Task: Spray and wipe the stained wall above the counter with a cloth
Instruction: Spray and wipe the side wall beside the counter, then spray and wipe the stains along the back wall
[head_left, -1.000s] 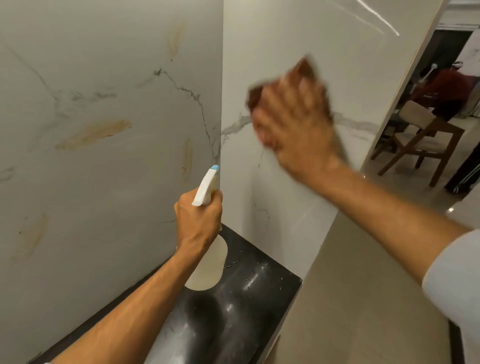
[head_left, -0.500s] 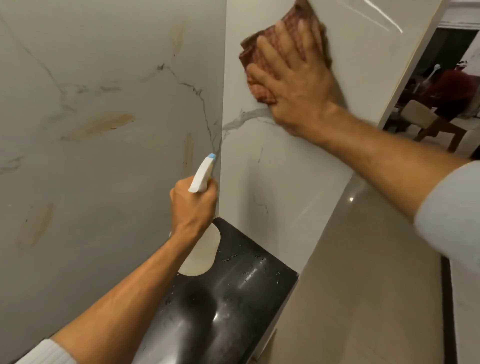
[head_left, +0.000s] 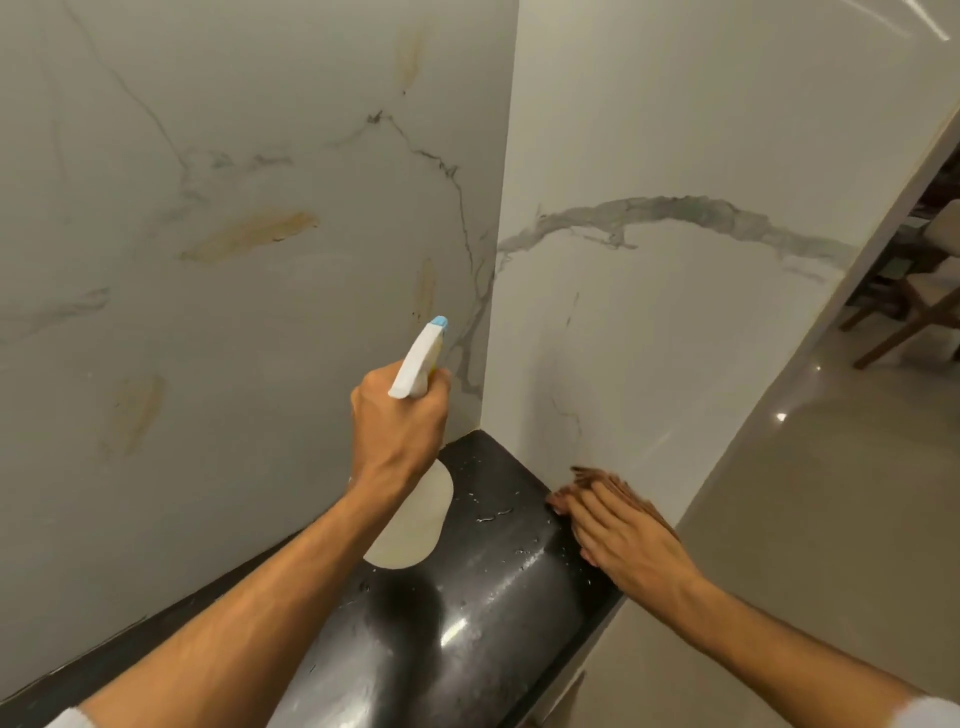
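Note:
My left hand (head_left: 402, 421) grips a white spray bottle (head_left: 418, 364) with a blue nozzle tip, aimed at the corner where two marble walls meet. Its pale body (head_left: 413, 525) hangs below the hand over the counter. The left wall (head_left: 234, 312) carries several yellow-brown smears, the largest a stain (head_left: 249, 234) at mid height. My right hand (head_left: 623, 540) lies flat on a reddish-brown cloth (head_left: 597, 478), pressing it against the foot of the right wall (head_left: 675, 338) where it meets the counter. Most of the cloth is hidden under the palm.
The glossy black counter (head_left: 483, 623) runs below both walls, wet with droplets near the corner. To the right, a beige tiled floor (head_left: 805, 519) opens toward a wooden chair (head_left: 914, 312) beyond the wall's end.
My right hand swept the cloth from high on the right wall down to its base at the counter. The left hand has kept the spray bottle in about the same place.

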